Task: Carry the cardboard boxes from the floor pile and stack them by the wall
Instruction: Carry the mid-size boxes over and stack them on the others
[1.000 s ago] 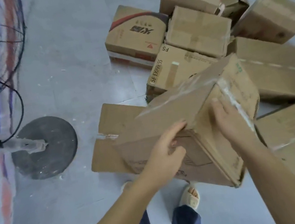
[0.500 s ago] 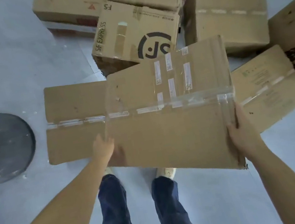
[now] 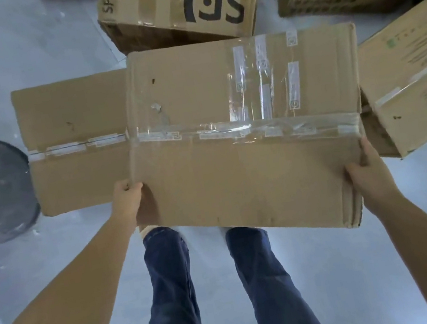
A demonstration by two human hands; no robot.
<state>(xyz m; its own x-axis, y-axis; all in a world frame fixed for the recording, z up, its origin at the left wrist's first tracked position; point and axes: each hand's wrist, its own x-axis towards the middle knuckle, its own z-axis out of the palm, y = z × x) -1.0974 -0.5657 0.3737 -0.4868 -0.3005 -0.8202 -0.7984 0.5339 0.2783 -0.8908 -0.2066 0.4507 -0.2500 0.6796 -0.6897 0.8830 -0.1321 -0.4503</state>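
Box (image 3: 245, 139) in the air now, and it has been levelled out: a second ago it was tipped up on a corner and gripped at one end, half a second ago it was being turned flat, and now its taped top is faced squarely up at the camera. It is held clear of the floor (image 3: 18, 47), above the legs and partly over a flat box (image 3: 74, 145) lying on the floor. The left hand (image 3: 128, 201) has been shifted to the near left corner, fingers curled round the edge; the right hand (image 3: 369, 169) is clamped on the near right corner, thumb on top. Both grips are closed on the box. The pile has been drawn closer in view, with the printed box (image 3: 180, 6) just beyond and another box (image 3: 414, 88) to the right. Judged from this, the pick-up is done and the carry to the wall, not in view, is next.
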